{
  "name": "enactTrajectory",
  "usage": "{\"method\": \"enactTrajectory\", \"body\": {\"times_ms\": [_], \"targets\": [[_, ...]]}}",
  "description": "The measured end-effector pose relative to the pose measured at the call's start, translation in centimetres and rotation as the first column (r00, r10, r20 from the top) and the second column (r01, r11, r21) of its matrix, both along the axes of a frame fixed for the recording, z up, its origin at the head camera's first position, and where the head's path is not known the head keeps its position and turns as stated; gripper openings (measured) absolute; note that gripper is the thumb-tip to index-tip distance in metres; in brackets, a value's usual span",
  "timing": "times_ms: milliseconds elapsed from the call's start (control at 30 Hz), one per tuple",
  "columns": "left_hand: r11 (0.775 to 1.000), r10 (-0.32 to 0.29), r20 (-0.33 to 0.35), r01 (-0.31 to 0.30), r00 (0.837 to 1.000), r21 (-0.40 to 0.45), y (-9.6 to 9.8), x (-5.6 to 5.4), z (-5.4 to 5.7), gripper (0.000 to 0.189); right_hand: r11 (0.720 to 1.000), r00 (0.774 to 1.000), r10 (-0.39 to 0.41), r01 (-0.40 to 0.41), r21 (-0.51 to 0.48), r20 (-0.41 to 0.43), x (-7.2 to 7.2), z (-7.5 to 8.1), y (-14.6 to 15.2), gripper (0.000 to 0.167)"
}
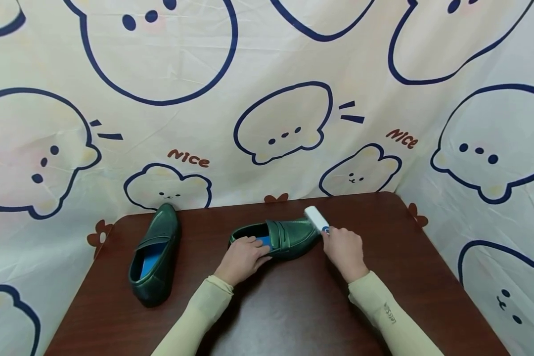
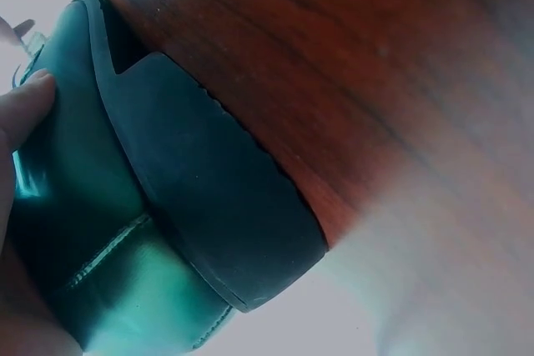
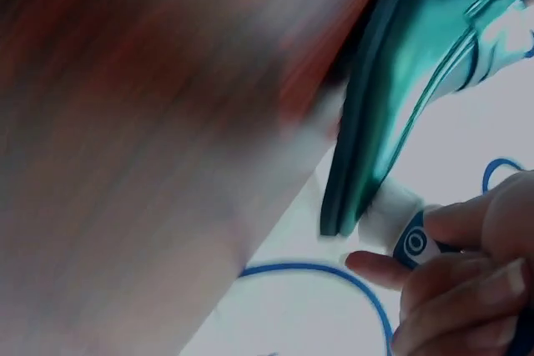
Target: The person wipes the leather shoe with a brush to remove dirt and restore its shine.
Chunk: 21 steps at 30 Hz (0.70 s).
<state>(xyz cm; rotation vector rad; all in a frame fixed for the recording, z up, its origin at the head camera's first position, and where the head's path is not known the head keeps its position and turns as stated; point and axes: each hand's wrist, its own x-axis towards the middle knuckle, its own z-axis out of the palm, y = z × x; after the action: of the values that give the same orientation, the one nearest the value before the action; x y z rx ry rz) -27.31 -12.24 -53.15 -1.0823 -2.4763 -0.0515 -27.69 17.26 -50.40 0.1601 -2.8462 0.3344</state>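
Note:
A dark green loafer point(image 1: 295, 240) with a blue insole lies sideways on the table, its toe to the right. My left hand point(image 1: 245, 258) grips it near the heel, fingers over the opening's edge, thumb on the near side. The black sole and heel block point(image 2: 209, 172) fill much of the left wrist view. In my right hand point(image 1: 344, 249) I hold a small white bar-shaped tool point(image 1: 316, 218) with a round blue logo. Its white end is right at the toe in the right wrist view; I cannot tell its exact kind.
A matching green loafer point(image 1: 157, 257) stands at the left of the brown wooden table point(image 1: 285, 311), toe pointing to the back. Close behind the table hangs a pale cloth point(image 1: 222, 128) printed with cartoon bears, which also runs along both sides.

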Motion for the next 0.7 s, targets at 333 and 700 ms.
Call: {"method": "enactTrajectory", "body": {"times_ms": [333, 700], "targets": [[1.0, -0.003, 0.013, 0.003, 1.0, -0.002, 0.0, 0.0, 0.0, 0.021, 0.997, 0.997, 0.031, -0.027, -0.066, 0.074, 0.1, 0.7, 0.0, 0.031], [1.0, 0.009, 0.021, -0.009, 1.0, -0.015, 0.0, 0.0, 0.2, 0.019, 0.984, 0.985, 0.142, -0.129, -0.119, 0.103, 0.8, -0.1, -1.5, 0.027]]}}
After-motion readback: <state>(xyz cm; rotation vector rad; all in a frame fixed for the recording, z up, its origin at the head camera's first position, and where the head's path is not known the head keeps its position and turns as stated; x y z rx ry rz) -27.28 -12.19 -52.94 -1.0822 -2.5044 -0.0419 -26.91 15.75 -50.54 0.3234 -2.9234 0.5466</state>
